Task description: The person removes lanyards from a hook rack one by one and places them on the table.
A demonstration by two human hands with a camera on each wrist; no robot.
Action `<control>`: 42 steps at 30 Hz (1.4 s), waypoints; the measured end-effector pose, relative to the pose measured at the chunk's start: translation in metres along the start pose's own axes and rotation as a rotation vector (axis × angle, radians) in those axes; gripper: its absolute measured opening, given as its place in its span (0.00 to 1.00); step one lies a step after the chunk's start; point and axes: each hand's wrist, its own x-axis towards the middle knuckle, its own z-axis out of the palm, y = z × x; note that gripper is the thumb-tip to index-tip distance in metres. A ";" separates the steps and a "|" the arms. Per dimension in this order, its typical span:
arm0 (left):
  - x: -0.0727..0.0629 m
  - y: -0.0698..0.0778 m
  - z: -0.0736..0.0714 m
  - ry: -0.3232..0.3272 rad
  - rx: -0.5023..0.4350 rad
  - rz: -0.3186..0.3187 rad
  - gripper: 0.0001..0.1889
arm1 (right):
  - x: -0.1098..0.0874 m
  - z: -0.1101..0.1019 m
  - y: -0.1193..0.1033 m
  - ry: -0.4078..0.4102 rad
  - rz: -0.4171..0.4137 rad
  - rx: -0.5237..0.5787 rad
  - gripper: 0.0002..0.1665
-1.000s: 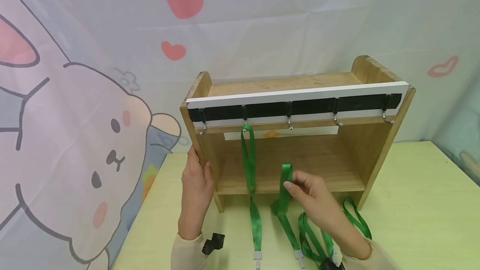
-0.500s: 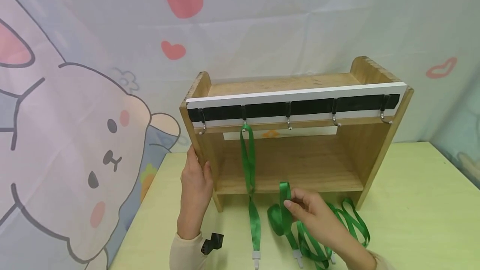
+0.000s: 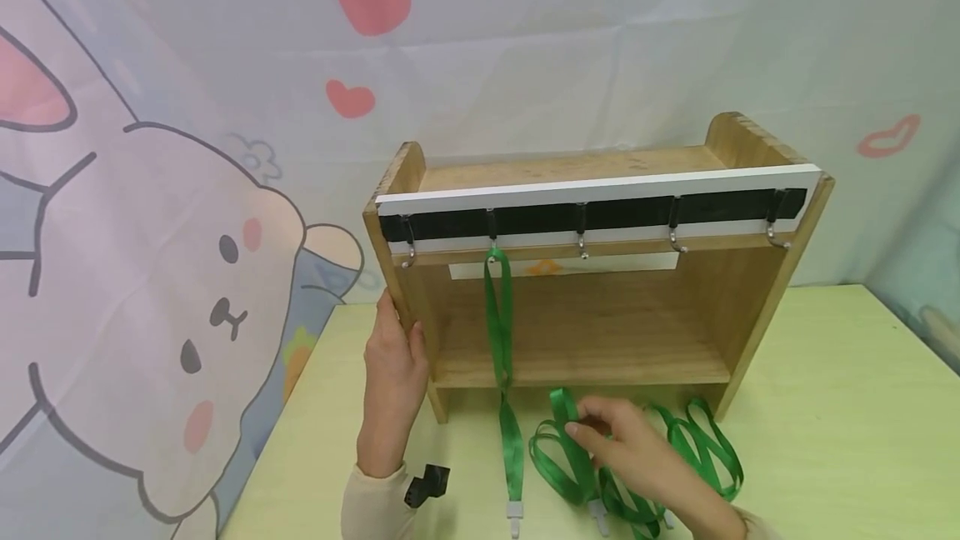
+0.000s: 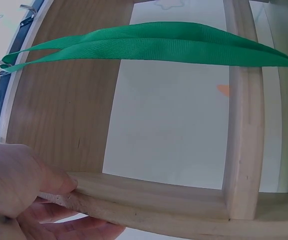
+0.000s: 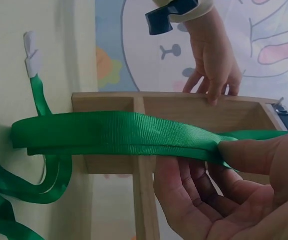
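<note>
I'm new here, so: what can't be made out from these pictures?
- Right wrist view: held green ribbon lanyard, partly hidden by the right hand.
- Left wrist view: hanging green ribbon lanyard, lower end cut off by right edge.
- Head view: white plastic clips, details too small.

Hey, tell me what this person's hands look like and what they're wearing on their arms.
The left hand and right hand are bare, without gloves. Both arms wear plain cream sleeves. A small, angular black device sits at the left cuff; no cables or markings are visible.
</note>
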 end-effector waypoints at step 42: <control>0.000 0.000 -0.002 0.007 -0.011 0.004 0.30 | 0.033 0.032 0.061 0.070 0.132 -0.268 0.07</control>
